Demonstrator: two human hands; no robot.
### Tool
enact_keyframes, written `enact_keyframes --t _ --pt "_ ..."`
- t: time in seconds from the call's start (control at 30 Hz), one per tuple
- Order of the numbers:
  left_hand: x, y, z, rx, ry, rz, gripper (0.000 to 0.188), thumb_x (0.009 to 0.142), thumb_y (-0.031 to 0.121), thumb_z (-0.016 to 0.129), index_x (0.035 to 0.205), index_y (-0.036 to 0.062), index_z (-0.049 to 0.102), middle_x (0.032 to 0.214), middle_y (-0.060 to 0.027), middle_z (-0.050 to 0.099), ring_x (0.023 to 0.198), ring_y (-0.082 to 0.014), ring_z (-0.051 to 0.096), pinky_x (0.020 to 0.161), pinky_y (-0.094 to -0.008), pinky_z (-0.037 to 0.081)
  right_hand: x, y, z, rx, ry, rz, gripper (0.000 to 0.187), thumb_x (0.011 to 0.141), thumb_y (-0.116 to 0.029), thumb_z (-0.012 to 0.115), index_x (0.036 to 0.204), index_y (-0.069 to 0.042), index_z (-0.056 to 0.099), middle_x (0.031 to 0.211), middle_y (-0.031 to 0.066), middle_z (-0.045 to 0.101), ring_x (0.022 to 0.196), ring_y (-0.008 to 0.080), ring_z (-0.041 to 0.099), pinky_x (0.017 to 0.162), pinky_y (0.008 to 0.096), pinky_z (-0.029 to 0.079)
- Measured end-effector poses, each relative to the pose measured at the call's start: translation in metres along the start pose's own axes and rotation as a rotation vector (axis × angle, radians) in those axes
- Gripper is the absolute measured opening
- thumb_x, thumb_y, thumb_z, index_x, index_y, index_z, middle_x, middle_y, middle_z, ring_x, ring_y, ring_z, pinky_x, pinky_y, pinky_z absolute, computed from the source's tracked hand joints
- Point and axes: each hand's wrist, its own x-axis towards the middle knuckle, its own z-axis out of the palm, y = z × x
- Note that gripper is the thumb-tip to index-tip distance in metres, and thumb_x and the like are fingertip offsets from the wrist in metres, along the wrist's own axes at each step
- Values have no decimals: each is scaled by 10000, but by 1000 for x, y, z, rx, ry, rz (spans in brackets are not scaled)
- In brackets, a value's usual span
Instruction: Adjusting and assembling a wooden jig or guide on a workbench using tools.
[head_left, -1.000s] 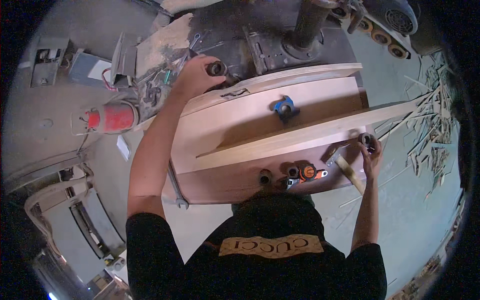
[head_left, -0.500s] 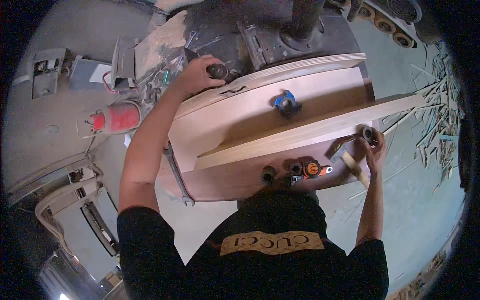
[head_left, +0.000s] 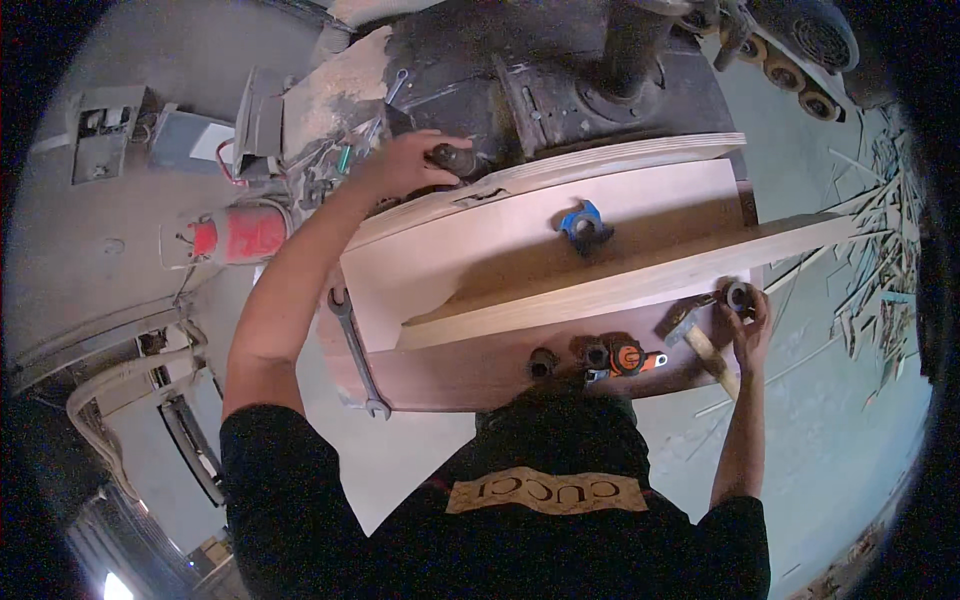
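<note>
My left hand (head_left: 412,165) reaches to the far side of the workbench, its fingers curled round a dark, round machine spindle (head_left: 456,160) behind the plywood fence. Near the right edge of the bench, my right hand (head_left: 754,328) pinches a dark metal spacer ring (head_left: 738,295). A hammer (head_left: 704,352) with a wooden handle lies just left of that hand. On the pale board (head_left: 660,207) between my hands rests a blue cutter head (head_left: 583,227) with a hole in its middle. A long wooden beam (head_left: 620,287) lies slantwise across in front of it.
At the near edge are an orange and black tape measure (head_left: 628,358) and two dark rings, one being a spacer (head_left: 543,363). An open-ended wrench (head_left: 358,352) lies at the left edge. A red canister (head_left: 250,234) stands left; scrap strips (head_left: 865,270) litter the right floor.
The whole view has shifted slightly, so everything sits a little lower and further right. Both hands keep their places, the left at the spindle and the right at the spacer ring.
</note>
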Motion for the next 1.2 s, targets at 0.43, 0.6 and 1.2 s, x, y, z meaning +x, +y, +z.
enact_keyframes --t 0.43,0.6,1.2 --pt "49 -70 13 124 -184 321 616 755 92 836 1325 288 713 1350 -162 615 1324 -345 546 1156 -430 407 -8 -8 -23 -74 -282 85 521 844 -46 752 1334 -40 576 1239 160 618 1100 333 626 951 413 524" --pt "48 -88 22 79 -195 287 599 775 119 829 1328 314 706 1383 -155 610 1366 -341 523 1170 -431 404 4 -42 -56 -247 -310 174 727 860 -60 760 1525 -80 468 1358 137 580 1093 245 570 879 364 473" --pt "52 -73 44 139 -89 89 629 756 296 857 1341 172 662 1208 -156 719 1154 -323 666 1027 -411 505 152 -253 -5 -315 -268 -798 281 784 -96 831 1033 2 745 1040 178 713 1035 353 660 952 468 496"
